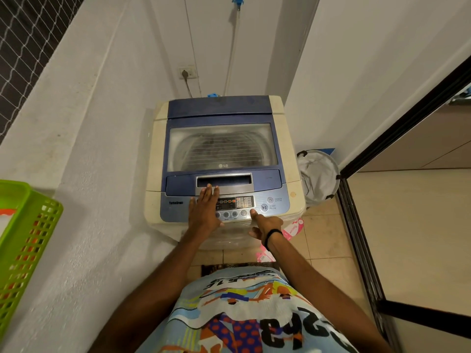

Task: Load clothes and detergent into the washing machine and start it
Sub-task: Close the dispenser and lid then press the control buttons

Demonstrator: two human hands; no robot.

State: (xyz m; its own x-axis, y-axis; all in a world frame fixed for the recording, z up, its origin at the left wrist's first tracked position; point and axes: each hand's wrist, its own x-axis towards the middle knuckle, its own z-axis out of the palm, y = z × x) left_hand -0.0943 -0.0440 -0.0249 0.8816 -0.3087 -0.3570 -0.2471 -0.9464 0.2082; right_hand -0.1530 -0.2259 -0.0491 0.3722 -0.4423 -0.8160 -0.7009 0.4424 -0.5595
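One cream-bodied, top-loading washing machine [158, 149] with a blue plastic lid [219, 105] stands directly ahead of the fingers, its lid down. The glass window shows the ribbed drum, but what lies inside is too blurred to tell. The left hand [204, 210] lies flat on the blue control panel [175, 212]. Its fingers [209, 192] are straight and close together, and their tips reach the silver recessed lid handle [224, 180]. The right hand [267, 224] points, with index finger and thumb out, the other fingers curled in and nothing held. The fingertip [253, 212] sits just right of the row of round grey buttons [234, 214], seemingly touching the panel. The round start/pause button [264, 207] lies just beyond and to the right of that fingertip, and the power button [270, 200] a little further on. Red marks glow on the display between the two hands, so the machine looks powered, and starting seems to be the step in hand. The machine is heavy and will not shift. The buttons are small, flat and close-set, so each likely wants one light press from a single fingertip, squarely on its centre. The lid is rigid and best taken at the recess, not the glass. Well right of the right fingers a pale fabric laundry basket [318, 174] stands beside the machine, with a pink packet [293, 229] on the floor near the wrist. Far left of the left fingers is a green slotted plastic basket [28, 233].
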